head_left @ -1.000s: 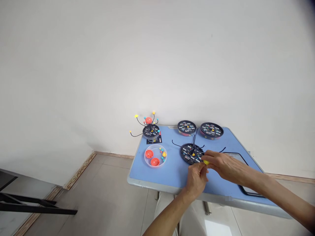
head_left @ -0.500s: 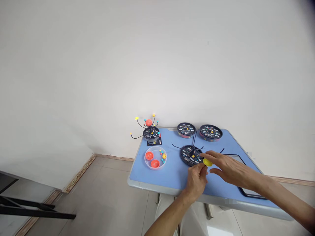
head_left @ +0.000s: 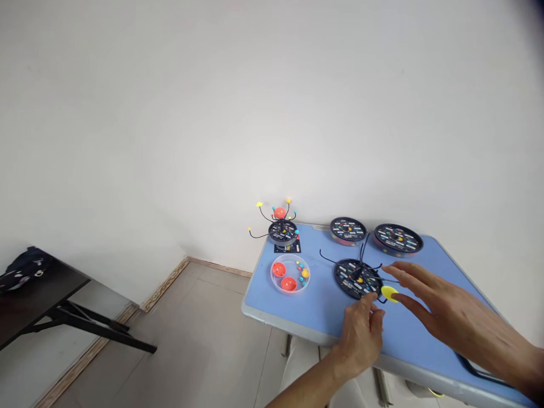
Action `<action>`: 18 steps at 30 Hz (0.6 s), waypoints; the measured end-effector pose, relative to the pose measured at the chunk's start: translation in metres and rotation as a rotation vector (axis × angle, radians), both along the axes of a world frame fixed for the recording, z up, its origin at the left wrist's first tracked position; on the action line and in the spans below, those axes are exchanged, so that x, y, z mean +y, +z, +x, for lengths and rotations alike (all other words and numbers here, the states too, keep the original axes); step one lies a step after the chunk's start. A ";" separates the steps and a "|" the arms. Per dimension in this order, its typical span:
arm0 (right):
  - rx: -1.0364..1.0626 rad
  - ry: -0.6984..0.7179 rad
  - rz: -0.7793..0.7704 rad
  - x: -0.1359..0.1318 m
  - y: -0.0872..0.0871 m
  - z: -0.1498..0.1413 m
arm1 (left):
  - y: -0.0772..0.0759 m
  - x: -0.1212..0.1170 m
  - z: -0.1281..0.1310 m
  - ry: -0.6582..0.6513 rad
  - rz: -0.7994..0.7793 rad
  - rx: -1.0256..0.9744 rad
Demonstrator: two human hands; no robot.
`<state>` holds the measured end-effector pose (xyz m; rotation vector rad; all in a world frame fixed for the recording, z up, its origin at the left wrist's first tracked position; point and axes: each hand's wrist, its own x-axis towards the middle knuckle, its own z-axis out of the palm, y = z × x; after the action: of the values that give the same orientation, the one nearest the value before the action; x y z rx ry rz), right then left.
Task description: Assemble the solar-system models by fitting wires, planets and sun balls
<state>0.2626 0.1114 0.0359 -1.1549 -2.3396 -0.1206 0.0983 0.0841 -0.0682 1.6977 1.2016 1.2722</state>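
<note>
A black round base [head_left: 349, 280] with printed labels carries a central hub and several thin curved black arms [head_left: 329, 258]. At its right front, a yellow disc [head_left: 389, 293] sits by the end of a bent arm. My left hand [head_left: 361, 334] is at the base's front edge, fingers curled; what lies between them is hidden. From the right reaches my right hand [head_left: 446, 306], fingers stretched out, its thumb against the disc. Left of the base, a clear round tray [head_left: 274, 280] contains two red half-shells [head_left: 289, 284] and several small coloured balls [head_left: 305, 273].
A finished-looking planet model [head_left: 283, 231] with coloured balls stands on a dark card at the table's [head_left: 318, 314] back left. Two closed round kits [head_left: 347, 229] [head_left: 398, 239] lie along the back. A black-rimmed object [head_left: 476, 369] is partly under my right arm. A dark table [head_left: 42, 294] stands far left.
The view has swung left, so the table sits further right in the picture. My left hand has shifted from beside the yellow disc to the base's front edge; my right thumb now meets the disc.
</note>
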 end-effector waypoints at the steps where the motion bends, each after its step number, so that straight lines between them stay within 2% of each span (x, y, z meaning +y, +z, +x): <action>1: 0.027 0.017 0.003 -0.003 0.002 -0.010 | 0.001 -0.006 -0.006 0.023 0.047 0.036; 4: 0.093 0.103 -0.062 -0.009 0.007 -0.047 | 0.003 -0.023 -0.028 0.099 0.131 0.114; 6: 0.040 0.150 -0.163 -0.008 0.010 -0.079 | 0.000 -0.032 -0.042 0.143 0.140 0.124; 8: -0.106 0.123 -0.242 -0.001 0.013 -0.113 | -0.006 -0.037 -0.053 0.164 0.141 0.097; 10: -0.339 0.101 -0.265 0.010 0.014 -0.146 | -0.013 -0.039 -0.060 0.164 0.120 0.030; 14: -0.491 0.074 -0.268 0.033 0.006 -0.197 | -0.018 -0.037 -0.065 0.142 0.048 -0.103; 18: -0.569 0.119 -0.271 0.048 -0.009 -0.221 | -0.012 -0.035 -0.066 0.120 0.020 -0.158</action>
<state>0.0413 0.1591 0.0273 -1.2216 -2.9957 -0.1008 0.0325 0.0490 -0.0806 1.5267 1.2151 1.4657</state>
